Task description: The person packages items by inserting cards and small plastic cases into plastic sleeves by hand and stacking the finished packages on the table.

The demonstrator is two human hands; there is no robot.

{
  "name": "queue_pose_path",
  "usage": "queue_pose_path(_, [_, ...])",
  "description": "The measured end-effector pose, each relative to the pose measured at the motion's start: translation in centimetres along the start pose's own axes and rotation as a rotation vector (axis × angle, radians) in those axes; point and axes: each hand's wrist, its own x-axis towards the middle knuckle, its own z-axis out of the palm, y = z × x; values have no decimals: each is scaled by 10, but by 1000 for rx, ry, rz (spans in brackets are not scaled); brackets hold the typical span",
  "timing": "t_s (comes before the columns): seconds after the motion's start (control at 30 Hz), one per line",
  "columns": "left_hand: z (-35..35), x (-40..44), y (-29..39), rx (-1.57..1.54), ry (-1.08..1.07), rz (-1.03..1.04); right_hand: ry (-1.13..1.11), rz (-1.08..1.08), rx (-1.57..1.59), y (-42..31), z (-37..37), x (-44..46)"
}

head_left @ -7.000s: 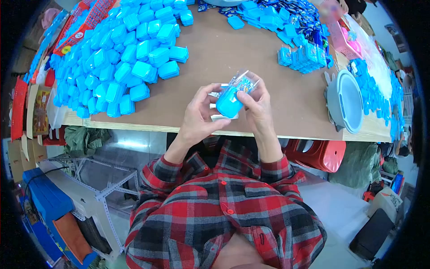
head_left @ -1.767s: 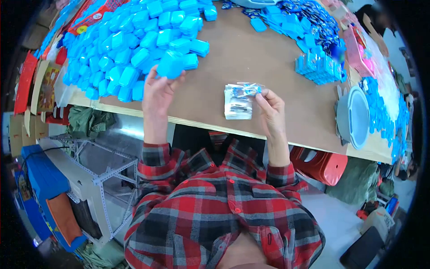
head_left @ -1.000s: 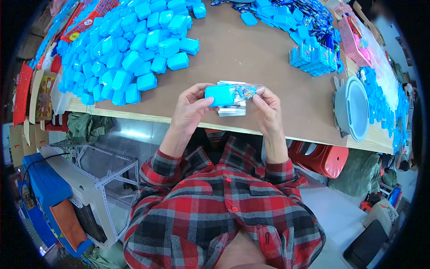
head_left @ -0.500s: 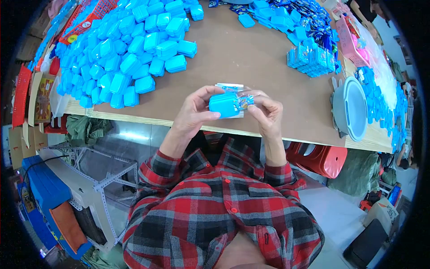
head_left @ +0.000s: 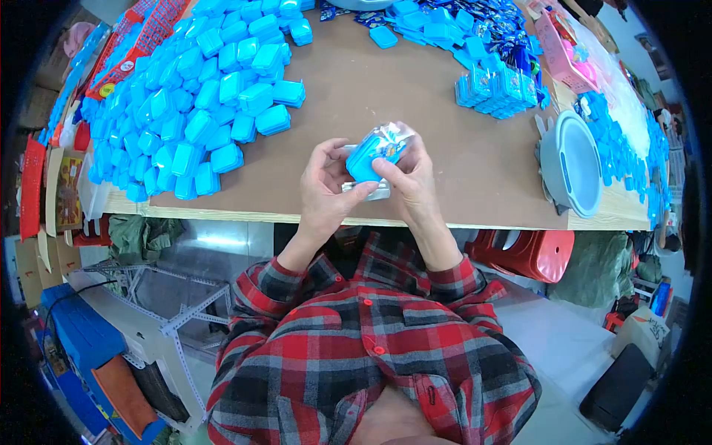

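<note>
We see a blue plastic box (head_left: pixel 363 163), a clear printed bag (head_left: pixel 393 136) over its far end, held above the worktop (head_left: pixel 356 89) near the front edge; the right hand (head_left: pixel 417 182) grips it, thumb uppermost; the left hand (head_left: pixel 323 182) curls beside it, its grip's closure uncertain to us

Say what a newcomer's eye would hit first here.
Likely the heap of blue boxes on the left of the table. Next, at front centre, the right hand holds one blue box with clear wrapper, left hand beside it. A pale basin is at right.
</note>
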Motion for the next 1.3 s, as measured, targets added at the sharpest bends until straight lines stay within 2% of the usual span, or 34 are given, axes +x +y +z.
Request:
queue_pose_path(0.13, [-5,14,18,727,-159,392,-46,108,-13,-3,-5,-5])
queue_pose_path(0.17, [-5,17,23,727,-163,390,-43,107,-12,-4,-6,-7])
queue_pose_path(0.3, [-6,34,43,857,-503,498,-139,180,-118,-14,-4,-13])
queue_pose_path(0.5, [2,45,45,835,-607,522,-126,178,-141,-19,-5,-17])
queue_pose_path(0.63, [5,48,44,824,-664,491,-182,99,-103,-19,-7,-15])
queue_pose_path(0.83, [11,49,40,816,-652,425,-146,113,-132,-18,-18,-13])
queue_pose_path(1.0, [17,58,33,748,-641,402,-78,150,19,-24,-34,-7])
queue_pose_path(1.17, [36,70,26,739,-670,448,-71,78,-132,-28,-51,-4])
queue_pose_path(1.3, [55,96,11,709,-626,445,90,10,33,-28,-72,1])
